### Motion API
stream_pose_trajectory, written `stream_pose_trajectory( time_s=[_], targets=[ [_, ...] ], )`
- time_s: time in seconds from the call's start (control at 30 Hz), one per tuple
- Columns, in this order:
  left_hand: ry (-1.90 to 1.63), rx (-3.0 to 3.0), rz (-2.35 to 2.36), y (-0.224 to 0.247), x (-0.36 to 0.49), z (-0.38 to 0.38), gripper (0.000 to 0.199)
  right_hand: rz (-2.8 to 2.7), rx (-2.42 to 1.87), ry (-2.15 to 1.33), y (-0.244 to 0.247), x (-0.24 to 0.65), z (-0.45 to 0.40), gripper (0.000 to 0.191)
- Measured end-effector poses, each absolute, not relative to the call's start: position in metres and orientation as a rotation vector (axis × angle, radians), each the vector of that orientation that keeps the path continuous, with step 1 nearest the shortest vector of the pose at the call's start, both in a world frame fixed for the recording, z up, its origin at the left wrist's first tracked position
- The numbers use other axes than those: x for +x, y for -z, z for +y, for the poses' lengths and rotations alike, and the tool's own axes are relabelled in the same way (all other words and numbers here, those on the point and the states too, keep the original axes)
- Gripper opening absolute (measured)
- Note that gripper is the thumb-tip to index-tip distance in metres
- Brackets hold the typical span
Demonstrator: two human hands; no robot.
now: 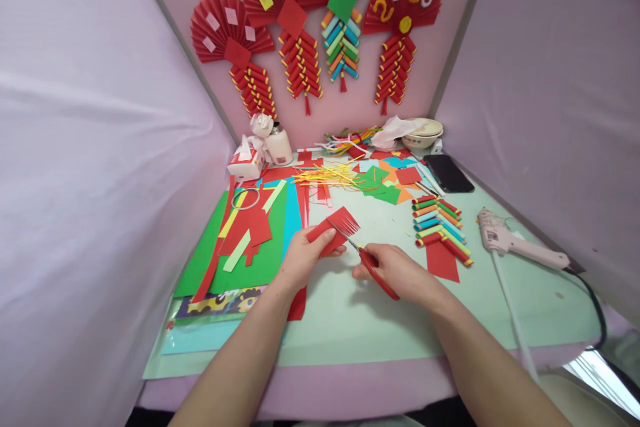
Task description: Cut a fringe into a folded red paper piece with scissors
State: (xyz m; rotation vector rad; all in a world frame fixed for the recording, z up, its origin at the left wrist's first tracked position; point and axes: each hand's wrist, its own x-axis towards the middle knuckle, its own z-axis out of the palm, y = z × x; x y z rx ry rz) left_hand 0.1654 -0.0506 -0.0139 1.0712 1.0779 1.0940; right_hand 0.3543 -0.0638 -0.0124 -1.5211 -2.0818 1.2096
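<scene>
Between the thumb and fingers of my left hand (309,255) is a piece of red paper (336,225), its upper right edge cut into thin fringe strips. My right hand (393,269) grips red-handled scissors (375,273). The scissors' blades lie at the fringed part of the paper, their tips partly over it. Both hands are closed and held above the middle of the pale green table (370,340). To the right of the hands lies a row of coloured paper rolls (437,221) with a red paper square (443,261) under its lower end.
Green sheets (200,267) and red scraps lie left. Yellow strips (330,175), green squares (383,187), a tissue box (247,159) and a bowl (421,139) stand or lie behind. A phone (449,173) and a glue gun (523,245) with a cable are right. Red fan decorations (230,30) hang behind.
</scene>
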Motion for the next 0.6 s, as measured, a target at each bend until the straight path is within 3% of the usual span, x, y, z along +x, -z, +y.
stream_pose_trajectory(
  time_s=[0.6],
  targets=[
    [-1.110,1.048,1.105,0.0136,0.1646,-0.0487,0.033,-2.050,-1.456,-1.319,0.0103,0.3556,-0.0648,0.037]
  ],
)
